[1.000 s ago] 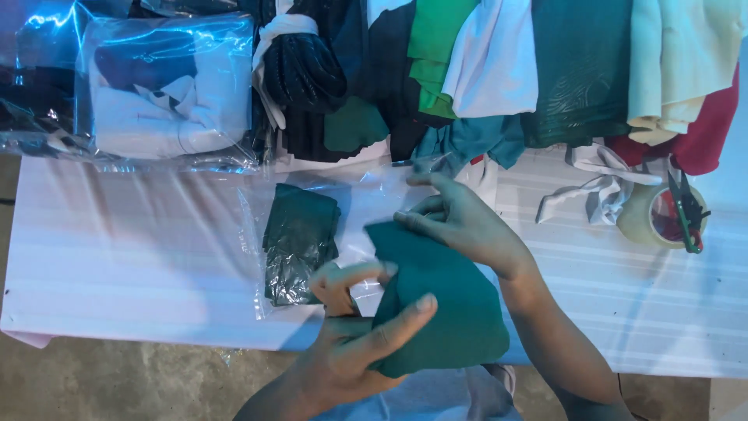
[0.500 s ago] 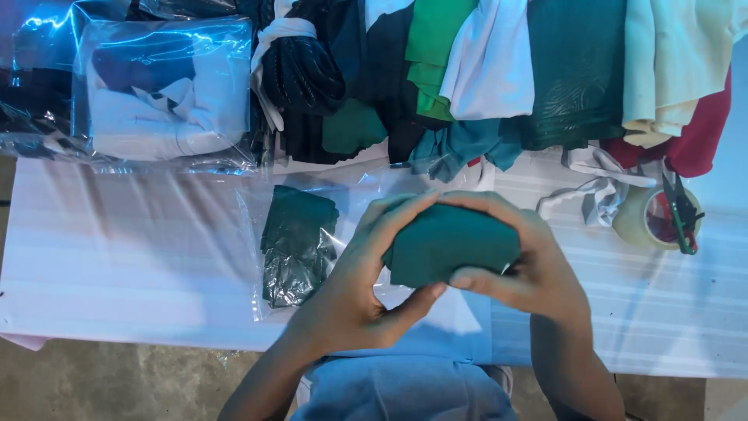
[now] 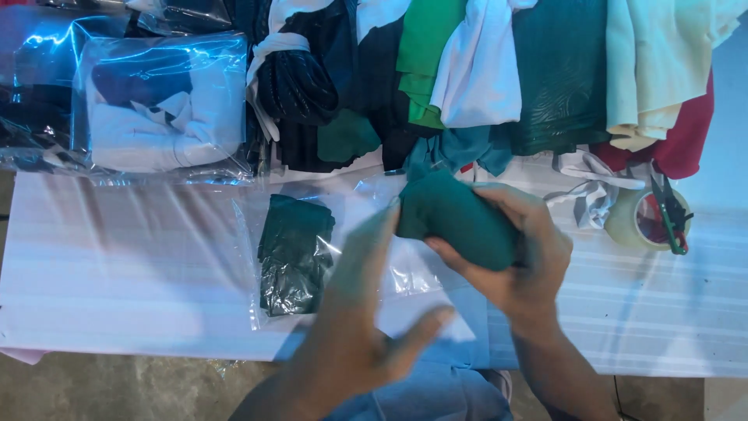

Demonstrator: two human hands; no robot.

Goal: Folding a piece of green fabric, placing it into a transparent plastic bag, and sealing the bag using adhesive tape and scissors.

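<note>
My right hand [image 3: 520,261] grips a folded dark green cloth [image 3: 456,218] held above the table. Blurred with motion, my left hand [image 3: 360,308] has its fingers apart, the fingertips close to the cloth's left end, the thumb spread low. Under the hands lies a clear plastic bag [image 3: 312,249] with another folded dark green cloth [image 3: 294,253] inside its left part.
The white striped table [image 3: 117,265] carries a pile of folded cloths [image 3: 499,70] along the back and bagged garments [image 3: 156,101] at the back left. A tape roll [image 3: 635,222] with small scissors [image 3: 668,214] sits at right, beside a white cloth strip [image 3: 588,191].
The cloth went from spread between both hands to folded small. My right hand now holds it alone, and my left hand has come off it and moved down.
</note>
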